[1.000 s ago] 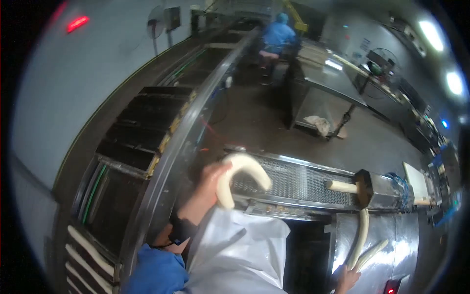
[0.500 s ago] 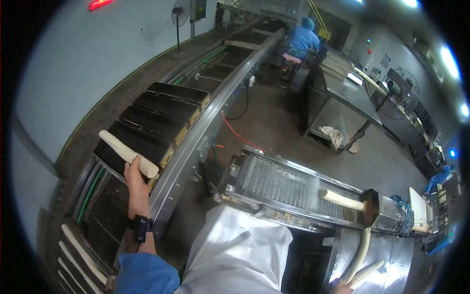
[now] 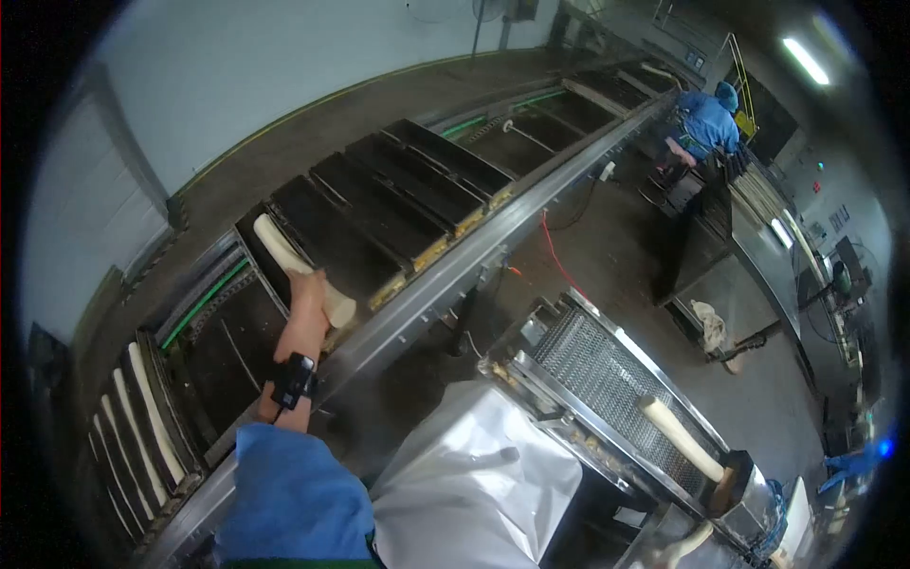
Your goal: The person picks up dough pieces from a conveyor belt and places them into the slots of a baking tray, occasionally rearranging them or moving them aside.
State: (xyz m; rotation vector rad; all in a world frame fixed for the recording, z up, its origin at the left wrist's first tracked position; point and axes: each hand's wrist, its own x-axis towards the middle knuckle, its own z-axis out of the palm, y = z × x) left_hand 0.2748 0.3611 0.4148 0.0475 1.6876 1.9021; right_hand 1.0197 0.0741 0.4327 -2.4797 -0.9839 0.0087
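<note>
My left hand (image 3: pixel 307 292) is closed round a long pale dough roll (image 3: pixel 275 241), gripping it nearer its front end. The roll lies lengthwise over the nearest of several dark baking pans (image 3: pixel 327 242) on the conveyor line. A black device is strapped to my left wrist. My right hand is out of the picture. At the bottom right, part of another dough piece (image 3: pixel 690 542) shows close to the machine's outlet. A further dough roll (image 3: pixel 678 434) rests on the wire mesh belt (image 3: pixel 597 365), one end at the metal housing.
Lower left, several pans hold long dough strips (image 3: pixel 156 412). The conveyor's metal side rail (image 3: pixel 427 284) runs between the pans and the mesh belt. A person in blue (image 3: pixel 706 123) sits farther along the line, beside a steel table (image 3: pixel 763 251).
My view has turned left, shifting the scene. My left hand has brought the dough roll over the nearest pan, down close to it. My right hand has left the view.
</note>
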